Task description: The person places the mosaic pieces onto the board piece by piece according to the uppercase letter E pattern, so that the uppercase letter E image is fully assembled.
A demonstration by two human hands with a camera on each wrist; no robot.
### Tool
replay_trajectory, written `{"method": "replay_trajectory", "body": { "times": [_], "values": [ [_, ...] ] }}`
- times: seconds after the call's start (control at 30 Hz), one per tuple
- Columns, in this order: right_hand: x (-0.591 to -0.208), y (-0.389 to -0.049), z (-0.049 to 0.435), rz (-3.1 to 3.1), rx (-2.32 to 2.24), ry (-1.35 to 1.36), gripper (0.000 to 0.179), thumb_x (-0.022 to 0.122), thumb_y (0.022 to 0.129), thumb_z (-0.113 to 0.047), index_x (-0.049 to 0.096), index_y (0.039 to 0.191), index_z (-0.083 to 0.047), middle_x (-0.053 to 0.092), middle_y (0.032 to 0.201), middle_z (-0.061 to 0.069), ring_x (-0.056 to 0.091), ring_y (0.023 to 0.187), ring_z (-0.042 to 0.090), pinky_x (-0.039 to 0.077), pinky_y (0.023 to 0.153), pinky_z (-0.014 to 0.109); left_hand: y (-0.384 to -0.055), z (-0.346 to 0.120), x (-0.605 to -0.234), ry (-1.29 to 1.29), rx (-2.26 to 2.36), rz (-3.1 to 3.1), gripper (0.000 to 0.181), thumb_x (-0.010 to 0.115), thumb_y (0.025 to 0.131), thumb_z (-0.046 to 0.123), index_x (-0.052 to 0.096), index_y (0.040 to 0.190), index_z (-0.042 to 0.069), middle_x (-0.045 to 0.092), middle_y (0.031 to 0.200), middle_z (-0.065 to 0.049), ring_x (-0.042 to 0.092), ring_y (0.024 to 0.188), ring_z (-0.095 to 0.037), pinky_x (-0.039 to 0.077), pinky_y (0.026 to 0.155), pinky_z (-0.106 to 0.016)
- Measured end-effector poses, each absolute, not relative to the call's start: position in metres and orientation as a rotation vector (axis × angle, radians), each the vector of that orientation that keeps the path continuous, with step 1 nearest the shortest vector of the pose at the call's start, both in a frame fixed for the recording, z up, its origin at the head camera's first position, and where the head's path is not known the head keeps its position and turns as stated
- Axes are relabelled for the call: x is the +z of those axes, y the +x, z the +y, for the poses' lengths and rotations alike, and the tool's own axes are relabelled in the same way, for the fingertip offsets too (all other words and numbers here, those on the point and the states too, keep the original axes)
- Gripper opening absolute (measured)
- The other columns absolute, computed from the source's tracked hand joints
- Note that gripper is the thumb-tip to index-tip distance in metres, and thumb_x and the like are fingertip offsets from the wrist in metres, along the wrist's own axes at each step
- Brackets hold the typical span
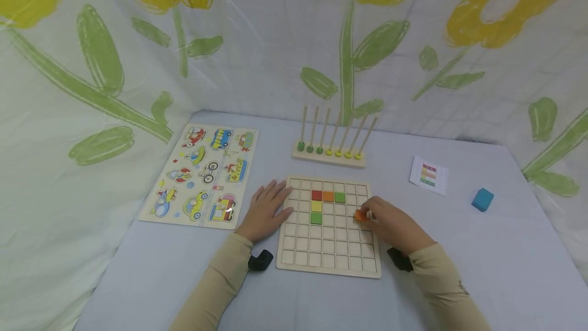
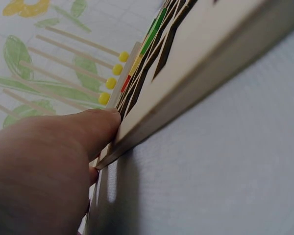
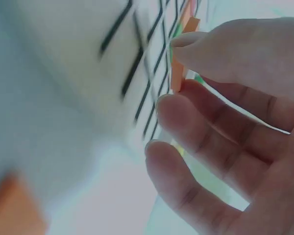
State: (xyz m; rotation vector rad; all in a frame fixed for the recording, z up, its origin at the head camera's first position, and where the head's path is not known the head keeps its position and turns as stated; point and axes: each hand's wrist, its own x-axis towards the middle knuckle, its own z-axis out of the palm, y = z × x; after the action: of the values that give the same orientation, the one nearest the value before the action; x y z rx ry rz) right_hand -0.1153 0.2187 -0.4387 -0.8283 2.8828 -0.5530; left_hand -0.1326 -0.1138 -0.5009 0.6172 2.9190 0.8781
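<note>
A wooden grid board (image 1: 328,264) lies on the table. Set in its cells are a red tile (image 1: 317,195), an orange tile (image 1: 328,196) and a green tile (image 1: 340,197) in one row. Below the red one come a yellow tile (image 1: 316,207) and a second green tile (image 1: 316,218). My left hand (image 1: 265,212) rests with spread fingers at the board's left edge, its thumb (image 2: 100,127) on the rim. Over the right-hand columns my right hand (image 1: 390,222) pinches another orange tile (image 3: 179,73) between thumb and fingers, the tile standing tilted.
A picture puzzle board (image 1: 197,178) with vehicles lies at the left. Behind the grid stands a peg rack (image 1: 328,156) with green and yellow beads. To the right are a pattern card (image 1: 429,175) and a blue block (image 1: 483,199). A flowered curtain (image 1: 262,65) hangs behind.
</note>
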Motion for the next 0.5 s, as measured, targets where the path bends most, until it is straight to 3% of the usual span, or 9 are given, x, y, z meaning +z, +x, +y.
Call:
{"method": "replay_trajectory", "body": {
  "times": [0.5],
  "values": [
    [-0.447, -0.125, 0.171, 2.801, -0.519, -1.096, 0.008, 0.069, 0.089, -0.016, 0.066, 0.096, -0.016, 0.061, 0.095, -0.008, 0.059, 0.084, 0.005, 0.054, 0.074, 0.024, -0.132, -0.114, -0.502, 0.629, 0.895, 2.927, 0.056, 0.047, 0.098, 0.043, 0.039, 0.147, 0.017, 0.029, 0.157, -0.004, 0.014, 0.148, -0.026, 0.006, 0.119, -0.049]
  ]
}}
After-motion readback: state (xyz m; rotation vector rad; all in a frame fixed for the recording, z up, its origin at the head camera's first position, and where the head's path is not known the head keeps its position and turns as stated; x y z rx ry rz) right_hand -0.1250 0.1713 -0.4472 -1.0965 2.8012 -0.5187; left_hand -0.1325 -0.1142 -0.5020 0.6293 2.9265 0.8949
